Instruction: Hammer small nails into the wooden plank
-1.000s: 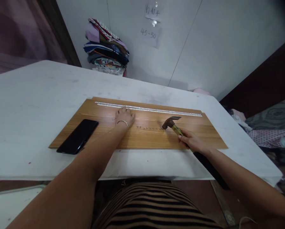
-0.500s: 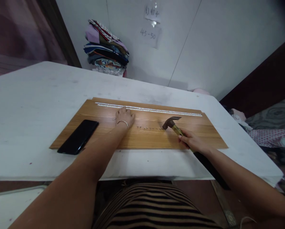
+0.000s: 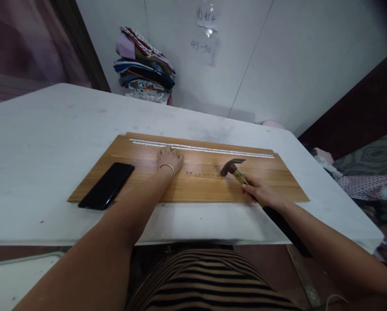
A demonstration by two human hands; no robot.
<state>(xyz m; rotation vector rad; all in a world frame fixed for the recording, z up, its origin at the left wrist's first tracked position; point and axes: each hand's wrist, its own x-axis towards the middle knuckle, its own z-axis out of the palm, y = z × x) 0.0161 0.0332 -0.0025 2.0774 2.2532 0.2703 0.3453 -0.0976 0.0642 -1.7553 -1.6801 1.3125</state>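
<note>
Right hand (image 3: 256,190) wrapped round yellow-and-black-handled metal claw hammer (image 3: 240,176); left hand (image 3: 170,159) palm-down on brown wooden board (image 3: 199,189), can't tell if grasping.

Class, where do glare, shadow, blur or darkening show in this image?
Head view: glare on the wall tape; soft shadow left of the hammer head. Head view again: blurred curtain, nails lacking crisp detail on the board, dark upper-right corner.

Brown-headed claw hammer (image 3: 240,175), yellow/blk handle, slanted over flat wood bd (image 3: 206,191); head was at rt end of row of sm nails (image 3: 199,174).
</note>
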